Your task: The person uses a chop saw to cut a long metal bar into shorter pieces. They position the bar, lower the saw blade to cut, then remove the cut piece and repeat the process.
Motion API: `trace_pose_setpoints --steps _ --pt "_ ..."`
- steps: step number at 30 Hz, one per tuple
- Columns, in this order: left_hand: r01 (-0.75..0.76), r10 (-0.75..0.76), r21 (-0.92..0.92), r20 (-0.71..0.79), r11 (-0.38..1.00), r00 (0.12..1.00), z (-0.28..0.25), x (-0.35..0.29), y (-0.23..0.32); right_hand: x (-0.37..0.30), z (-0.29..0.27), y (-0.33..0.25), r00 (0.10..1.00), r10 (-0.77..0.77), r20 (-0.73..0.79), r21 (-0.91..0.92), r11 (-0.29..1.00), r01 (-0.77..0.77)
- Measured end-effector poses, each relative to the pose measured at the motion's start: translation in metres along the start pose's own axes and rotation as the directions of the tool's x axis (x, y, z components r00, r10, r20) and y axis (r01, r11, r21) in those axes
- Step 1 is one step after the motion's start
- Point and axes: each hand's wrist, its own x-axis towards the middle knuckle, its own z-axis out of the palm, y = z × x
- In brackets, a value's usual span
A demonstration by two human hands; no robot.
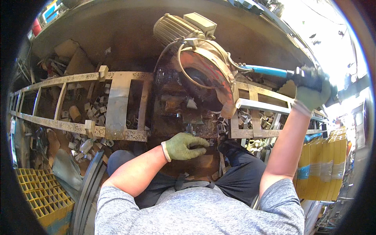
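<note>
My right hand (314, 88), in a green glove and slightly blurred, is closed round the dark grip end of the blue saw handle (266, 70). The handle joins a cut-off saw with a worn red blade guard (209, 66) and a ribbed motor (174, 29). My left hand (184, 146), also gloved in green, hovers in front of the saw base with its fingers stretched to the right and apart, nothing visible in them. Just beyond it is a metal vise screw (190, 128). A pale metal bar (262, 105) lies to the right of the guard, its near end close to it.
Ladder-like metal frames extend left (58, 81) and right (258, 133) of the saw, with small cut tube pieces (88, 145) heaped below. Stacked yellow tubes stand at the lower left (43, 192) and a wrapped yellow bundle (321, 166) at the right. Dark metal lengths (88, 192) lean beside my left arm.
</note>
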Motion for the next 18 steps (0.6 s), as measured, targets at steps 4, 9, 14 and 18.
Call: trace_pose_setpoints --steps 4,9,14,18 --pt "0.005 -0.005 -0.030 0.004 1.000 1.000 0.002 -0.002 -0.001 -0.004 -0.007 -0.004 0.998 -0.003 -0.062 -0.012 1.000 0.003" --pt "-0.046 0.045 0.066 0.012 0.997 0.999 0.006 0.000 -0.003 0.038 0.009 -0.001 1.000 -0.014 -0.026 -0.215 0.977 0.008" --pt "-0.015 0.007 0.123 0.060 0.992 0.998 0.006 0.002 -0.009 0.145 0.072 0.047 0.994 0.096 0.046 -0.313 0.946 -0.077" --pt "-0.058 0.054 0.127 0.034 0.990 0.998 0.002 -0.001 -0.006 0.207 0.138 0.115 0.999 0.048 -0.013 -0.401 0.915 -0.049"
